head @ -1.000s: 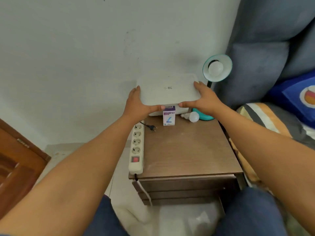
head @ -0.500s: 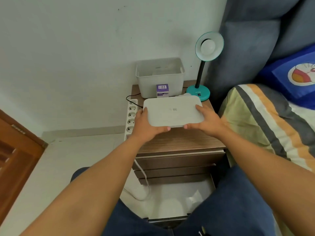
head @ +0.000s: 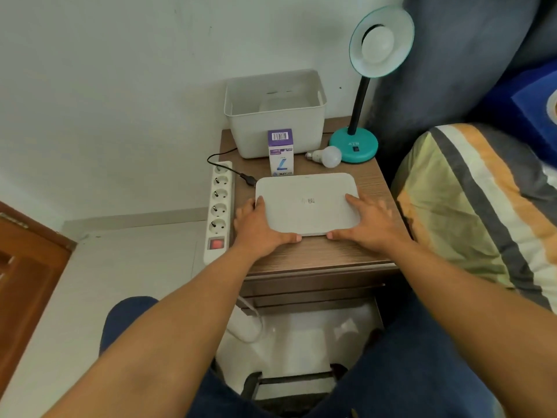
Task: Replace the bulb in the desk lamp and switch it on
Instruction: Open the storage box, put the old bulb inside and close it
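A teal desk lamp (head: pixel 354 144) stands at the back right of the wooden nightstand (head: pixel 373 188), its shade tilted toward me with a white bulb (head: pixel 378 45) in it. A loose white bulb (head: pixel 327 156) lies beside the lamp's base. A purple-and-white bulb box (head: pixel 281 152) stands upright in front of an open white bin (head: pixel 272 111). My left hand (head: pixel 259 227) and my right hand (head: pixel 369 224) grip the two sides of the bin's flat white lid (head: pixel 307 203), which rests on the nightstand's front half.
A white power strip (head: pixel 218 211) with a red switch lies along the nightstand's left edge. A black plug (head: pixel 248 178) lies unplugged beside it. A striped pillow (head: pixel 476 206) and a bed are to the right, a wooden door (head: pixel 27 267) at the left.
The lid came off the white bin, travelled toward me and down, and now lies on the nightstand's front. Both hands stayed on its sides throughout.
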